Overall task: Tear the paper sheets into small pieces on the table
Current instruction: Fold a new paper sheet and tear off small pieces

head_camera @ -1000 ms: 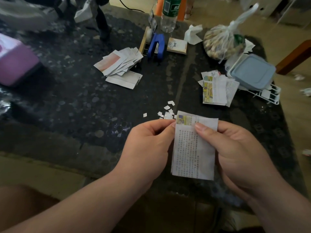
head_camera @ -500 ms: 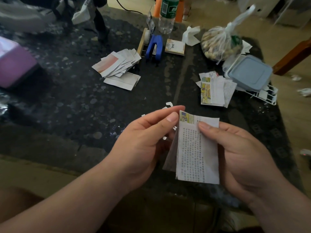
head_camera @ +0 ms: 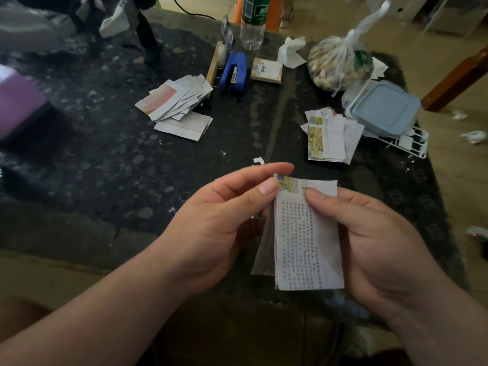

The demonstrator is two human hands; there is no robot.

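Gripping a thin stack of printed paper sheets point(head_camera: 306, 239) with the right hand point(head_camera: 383, 247), thumb pressed on the front near the top edge, fingers curled behind. Pinching the stack's top left corner with the left hand point(head_camera: 211, 228), thumb on the coloured print there, index finger stretched straight above the edge, not touching. Held upright over the near part of the dark surface point(head_camera: 118, 167). Just beyond the fingertips, a white torn scrap point(head_camera: 257, 161) lying flat. Farther back, a fanned pile of cut papers point(head_camera: 177, 101) to the left, a second pile point(head_camera: 330, 136) to the right beside a grey-blue lidded container point(head_camera: 385, 109). Behind these, a blue stapler point(head_camera: 235, 71), a clear bottle point(head_camera: 253, 27), a knotted plastic bag point(head_camera: 338, 67).
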